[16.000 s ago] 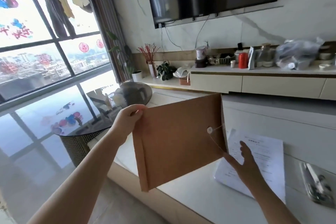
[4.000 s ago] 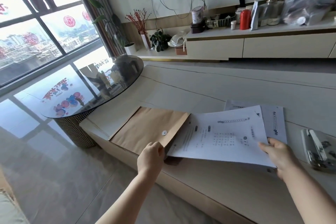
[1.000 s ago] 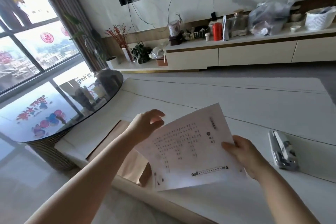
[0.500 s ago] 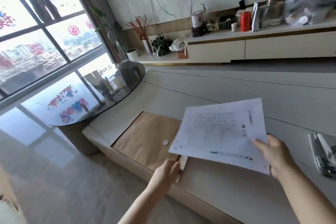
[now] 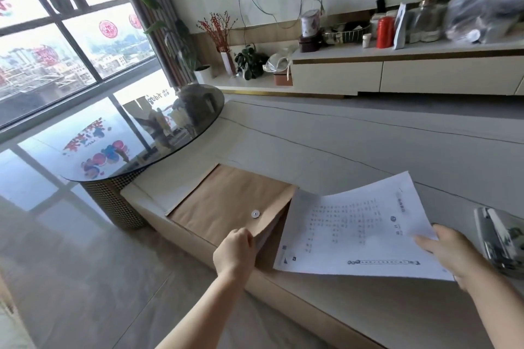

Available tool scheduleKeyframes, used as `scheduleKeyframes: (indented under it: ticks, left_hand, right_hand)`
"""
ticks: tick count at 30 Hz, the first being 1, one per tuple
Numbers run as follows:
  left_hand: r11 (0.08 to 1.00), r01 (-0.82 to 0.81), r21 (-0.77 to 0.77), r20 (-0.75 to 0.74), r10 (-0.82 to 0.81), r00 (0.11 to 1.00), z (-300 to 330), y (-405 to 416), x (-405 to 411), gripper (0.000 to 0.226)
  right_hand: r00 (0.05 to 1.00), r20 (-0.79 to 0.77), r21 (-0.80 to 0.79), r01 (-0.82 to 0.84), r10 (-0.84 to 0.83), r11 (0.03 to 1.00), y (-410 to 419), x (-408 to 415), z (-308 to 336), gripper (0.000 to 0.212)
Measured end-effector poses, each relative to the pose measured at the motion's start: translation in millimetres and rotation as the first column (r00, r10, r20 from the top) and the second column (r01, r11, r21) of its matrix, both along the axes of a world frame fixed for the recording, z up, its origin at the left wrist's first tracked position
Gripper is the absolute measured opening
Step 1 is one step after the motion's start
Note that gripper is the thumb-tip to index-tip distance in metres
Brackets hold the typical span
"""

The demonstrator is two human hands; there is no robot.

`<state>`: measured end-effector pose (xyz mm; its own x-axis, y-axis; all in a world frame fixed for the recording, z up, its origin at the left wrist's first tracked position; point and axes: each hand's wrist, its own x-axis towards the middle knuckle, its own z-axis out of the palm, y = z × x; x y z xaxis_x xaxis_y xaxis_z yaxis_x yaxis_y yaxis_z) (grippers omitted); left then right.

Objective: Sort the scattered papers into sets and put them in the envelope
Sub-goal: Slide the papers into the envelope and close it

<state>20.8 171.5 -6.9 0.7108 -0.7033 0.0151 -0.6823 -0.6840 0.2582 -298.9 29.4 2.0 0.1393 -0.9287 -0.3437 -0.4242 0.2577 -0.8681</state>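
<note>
- Two hands share the work: the left hand (image 5: 236, 251) pinches the upper lip of the envelope (image 5: 226, 204) at its mouth and lifts it, while the right hand (image 5: 450, 252) grips the near right corner of the paper (image 5: 354, 227), thumb on top.
- One brown envelope lies flat near the front edge of the desk (image 5: 368, 156), toward its left end, its mouth facing right; a round white button clasp (image 5: 255, 214) sits just behind the raised lip.
- Inside the mouth, pale edges suggest sheets already in there, though how many cannot be told.
- One printed paper is held off the desk, its left edge at the envelope's mouth; it bows along its length, so it looks light and limp, likely to buckle if pushed from a single corner.
- Judging by that sag, a grip spread along the trailing right edge would feed it straighter than a corner pinch, keeping the sheet low and level with the opening.
- Kraft stock of the envelope looks stiffer than the paper but thin; the lip should hold open with a light pinch, and hard pulling could crease or tear it.
- Smooth desk surface may let the envelope slide left under the push, so the left hand also serves as an anchor.
- At the right edge of the desk lies a stapler (image 5: 499, 238), apart from the paper.
</note>
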Motion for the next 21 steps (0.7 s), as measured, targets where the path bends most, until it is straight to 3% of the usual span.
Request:
scheduleKeyframes:
  ticks: [6,12,17,21]
  left_hand:
    - [0.988,-0.060,-0.142,0.040,0.066,0.997,13.2,2.5,5.1,0.020]
    - [0.988,-0.011,-0.153,0.006,0.012,1.000,20.6,9.3,4.0,0.017]
    - [0.992,-0.009,-0.129,-0.032,0.005,0.999,20.2,17.1,8.2,0.015]
    - [0.993,-0.023,-0.120,-0.028,0.020,0.999,18.3,19.0,13.8,0.015]
  right_hand:
    - [0.997,0.052,0.160,-0.070,0.062,0.985,3.5,5.3,5.4,0.013]
    - [0.980,0.175,0.117,0.071,-0.091,0.991,8.1,22.0,11.3,0.011]
    - [0.974,0.193,0.095,0.103,-0.120,0.990,12.9,44.4,3.9,0.017]
    - [0.971,0.223,0.085,0.070,-0.087,0.994,14.6,57.0,2.5,0.009]
